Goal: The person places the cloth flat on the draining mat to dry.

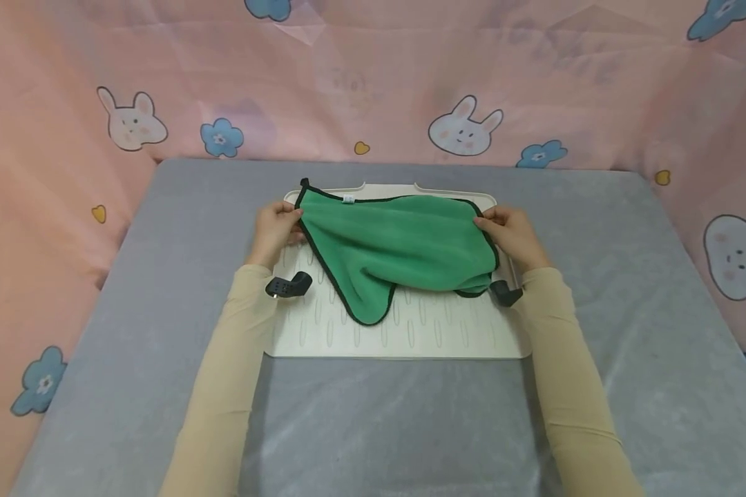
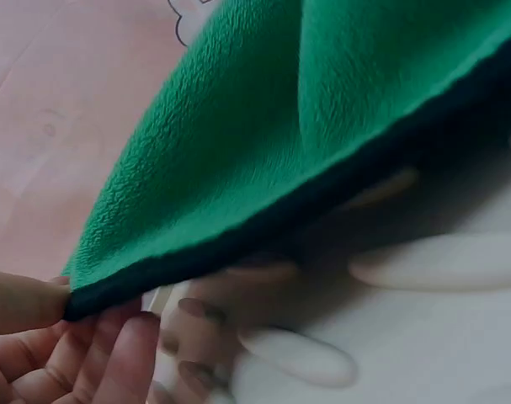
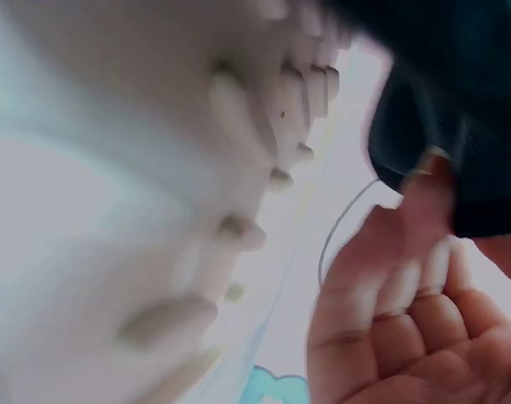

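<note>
A green cloth (image 1: 404, 238) with black edging hangs between my two hands above a white ribbed board (image 1: 410, 335). My left hand (image 1: 272, 231) pinches its left edge, just below the corner with a small black loop. My right hand (image 1: 512, 235) pinches the right edge near the upper right corner. One rounded corner of the cloth droops at the lower left. A small white tag (image 1: 348, 199) shows on the top edge. In the left wrist view the thumb and fingers (image 2: 127, 358) grip the black trim. In the right wrist view the cloth's dark underside (image 3: 415, 126) covers part of the hand.
The board lies on a grey covered table (image 1: 385, 421), with raised oval ridges on its surface. Black wrist cameras (image 1: 289, 284) sit at both wrists. Behind the table hangs a pink curtain (image 1: 317, 83) printed with rabbits and blue flowers.
</note>
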`<state>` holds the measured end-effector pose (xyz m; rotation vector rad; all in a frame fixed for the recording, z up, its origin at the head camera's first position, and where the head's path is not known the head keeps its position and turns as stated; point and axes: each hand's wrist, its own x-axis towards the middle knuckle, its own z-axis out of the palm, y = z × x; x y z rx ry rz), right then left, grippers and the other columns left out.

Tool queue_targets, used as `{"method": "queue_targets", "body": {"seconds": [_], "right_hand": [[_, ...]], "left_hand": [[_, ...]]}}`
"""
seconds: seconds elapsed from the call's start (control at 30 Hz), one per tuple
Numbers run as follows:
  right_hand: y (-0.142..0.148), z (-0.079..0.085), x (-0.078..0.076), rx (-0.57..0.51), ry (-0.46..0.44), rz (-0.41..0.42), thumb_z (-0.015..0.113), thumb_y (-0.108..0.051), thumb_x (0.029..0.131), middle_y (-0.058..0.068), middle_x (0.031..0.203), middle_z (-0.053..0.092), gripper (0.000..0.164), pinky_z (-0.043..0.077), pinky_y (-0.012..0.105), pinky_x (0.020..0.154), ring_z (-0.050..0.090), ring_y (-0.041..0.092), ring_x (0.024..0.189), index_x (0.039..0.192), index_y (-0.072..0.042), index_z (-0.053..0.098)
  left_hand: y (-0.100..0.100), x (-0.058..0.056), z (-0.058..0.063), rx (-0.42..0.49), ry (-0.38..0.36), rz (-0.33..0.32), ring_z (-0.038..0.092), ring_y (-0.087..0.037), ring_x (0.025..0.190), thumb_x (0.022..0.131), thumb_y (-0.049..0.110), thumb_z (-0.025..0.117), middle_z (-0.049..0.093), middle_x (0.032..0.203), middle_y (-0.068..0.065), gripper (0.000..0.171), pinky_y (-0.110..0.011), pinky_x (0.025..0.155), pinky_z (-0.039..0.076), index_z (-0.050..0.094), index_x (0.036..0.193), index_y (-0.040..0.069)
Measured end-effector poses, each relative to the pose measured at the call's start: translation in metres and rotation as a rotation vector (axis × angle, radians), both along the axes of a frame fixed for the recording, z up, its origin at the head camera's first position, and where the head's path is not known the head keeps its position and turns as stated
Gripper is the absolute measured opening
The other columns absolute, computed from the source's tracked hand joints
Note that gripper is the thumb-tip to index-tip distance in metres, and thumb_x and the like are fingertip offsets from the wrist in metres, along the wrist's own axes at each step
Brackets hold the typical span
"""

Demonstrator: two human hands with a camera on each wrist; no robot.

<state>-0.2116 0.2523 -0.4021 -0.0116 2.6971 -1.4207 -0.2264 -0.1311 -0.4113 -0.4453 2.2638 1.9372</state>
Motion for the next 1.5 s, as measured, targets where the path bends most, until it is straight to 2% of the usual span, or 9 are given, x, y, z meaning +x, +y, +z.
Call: {"method": "queue_targets", "body": {"seconds": [0.13,0.37,0.5,0.6,0.8,1.0,1.23,1.33,1.5], "right_hand": [[-0.007,-0.002,-0.001,0.031,0.027,-0.057,0.055,-0.022,0.097,0.000,0.077,0.055,0.031,0.039,0.025,0.060,0.045,0.008,0.066,0.103,0.008,0.059],[-0.004,-0.004,0.004,0.067,-0.107,-0.035,0.051,-0.029,0.098,0.020,0.106,0.057,0.043,0.041,0.032,0.075,0.049,0.019,0.086,0.109,0.010,0.060],[0.008,-0.004,0.013,0.062,-0.137,-0.006,0.051,-0.038,0.097,0.006,0.093,0.061,0.051,0.045,0.027,0.071,0.053,0.012,0.079,0.109,0.009,0.062],[0.014,-0.002,0.024,0.032,-0.166,0.048,0.053,-0.040,0.096,-0.003,0.080,0.061,0.052,0.047,0.027,0.066,0.057,0.011,0.072,0.107,0.010,0.063],[0.020,0.002,0.046,-0.015,-0.224,0.138,0.052,-0.040,0.096,0.005,0.079,0.062,0.050,0.050,0.033,0.070,0.061,0.019,0.074,0.104,0.009,0.061],[0.024,0.002,0.060,-0.010,-0.233,0.209,0.058,-0.029,0.095,0.006,0.085,0.063,0.036,0.050,0.033,0.074,0.062,0.017,0.081,0.101,0.007,0.058],[0.026,-0.001,0.066,-0.009,-0.244,0.239,0.065,-0.023,0.091,0.005,0.077,0.063,0.028,0.042,0.031,0.057,0.055,0.016,0.071,0.091,0.003,0.056],[0.027,-0.003,0.066,-0.023,-0.238,0.246,0.062,-0.020,0.093,0.005,0.081,0.066,0.024,0.046,0.029,0.064,0.061,0.013,0.076,0.092,0.003,0.054],[0.027,-0.005,0.065,-0.119,-0.219,0.267,0.057,-0.015,0.095,0.007,0.079,0.066,0.024,0.052,0.029,0.073,0.065,0.014,0.080,0.088,0.007,0.051]], "left_hand": [[0.003,-0.006,0.000,-0.053,0.003,0.009,0.057,-0.006,0.060,0.096,0.015,0.055,0.057,0.088,-0.006,0.024,-0.022,0.064,0.053,0.057,0.111,-0.003],[0.004,0.001,-0.001,-0.096,-0.087,-0.159,0.060,-0.005,0.059,0.096,0.018,0.056,0.057,0.095,-0.010,0.034,-0.024,0.069,0.054,0.055,0.119,-0.007],[0.002,0.018,0.004,-0.028,-0.107,-0.193,0.061,-0.009,0.058,0.096,0.019,0.056,0.059,0.084,-0.009,0.033,-0.024,0.066,0.055,0.056,0.116,-0.008],[0.002,0.037,0.006,-0.025,-0.132,-0.286,0.064,-0.012,0.064,0.096,0.019,0.057,0.063,0.081,-0.010,0.030,-0.025,0.066,0.055,0.058,0.109,-0.008],[0.011,0.071,-0.001,-0.054,-0.175,-0.491,0.068,-0.016,0.073,0.094,0.016,0.059,0.068,0.082,-0.013,0.023,-0.027,0.067,0.055,0.060,0.096,-0.006],[0.025,0.088,-0.011,-0.064,-0.142,-0.416,0.067,-0.016,0.069,0.091,0.011,0.064,0.070,0.078,-0.012,0.017,-0.027,0.066,0.056,0.059,0.094,-0.005],[0.025,0.089,-0.017,0.015,-0.040,-0.309,0.064,-0.014,0.067,0.092,0.004,0.059,0.069,0.085,-0.014,0.009,-0.029,0.068,0.056,0.056,0.092,-0.004],[0.018,0.089,-0.016,0.071,-0.041,-0.266,0.063,-0.013,0.064,0.092,0.002,0.057,0.069,0.088,-0.014,0.007,-0.029,0.067,0.056,0.053,0.092,-0.004],[0.007,0.089,-0.015,0.126,-0.070,-0.283,0.064,-0.012,0.062,0.093,0.001,0.053,0.068,0.080,-0.008,0.007,-0.030,0.067,0.056,0.051,0.091,-0.004]]}}
